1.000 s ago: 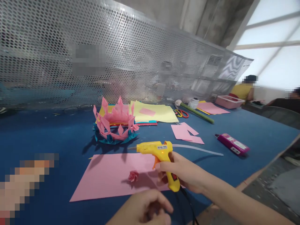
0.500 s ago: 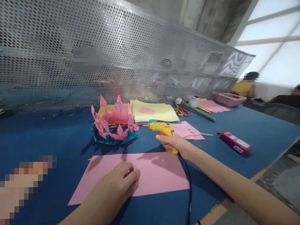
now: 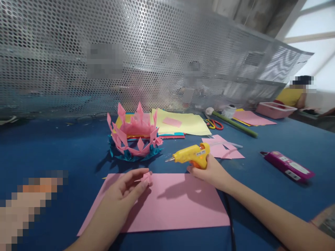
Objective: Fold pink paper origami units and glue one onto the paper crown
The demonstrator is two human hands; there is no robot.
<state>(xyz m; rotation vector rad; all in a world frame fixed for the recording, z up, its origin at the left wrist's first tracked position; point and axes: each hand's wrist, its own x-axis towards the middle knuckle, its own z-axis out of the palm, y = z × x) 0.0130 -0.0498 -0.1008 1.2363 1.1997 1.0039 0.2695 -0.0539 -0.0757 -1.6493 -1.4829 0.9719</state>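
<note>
Between the thumb and fingers of my left hand (image 3: 128, 188) is a small folded pink paper flower (image 3: 147, 178). It is held just above a pink paper sheet (image 3: 180, 209) that lies flat on the table. My right hand (image 3: 206, 170) grips the handle of a yellow glue gun (image 3: 192, 156), whose metal nozzle points left over the sheet's far edge. The nozzle and the flower are apart. Beyond my left hand stands a pink paper crown (image 3: 133, 139) with pointed diamond shapes and blue folded paper around its base.
Yellow paper (image 3: 183, 122), scissors (image 3: 216, 124), a green stick (image 3: 235, 123) and a pink basket (image 3: 274, 110) lie along the perforated metal screen (image 3: 157, 62). At right are pink scraps (image 3: 222, 147) and a purple case (image 3: 286, 166). A blurred hand (image 3: 34, 195) is at left.
My left hand has lifted and turned, so the pink flower now shows in its fingers. The glue gun has come nearer to me, its nozzle away from the crown. The view has shifted slightly.
</note>
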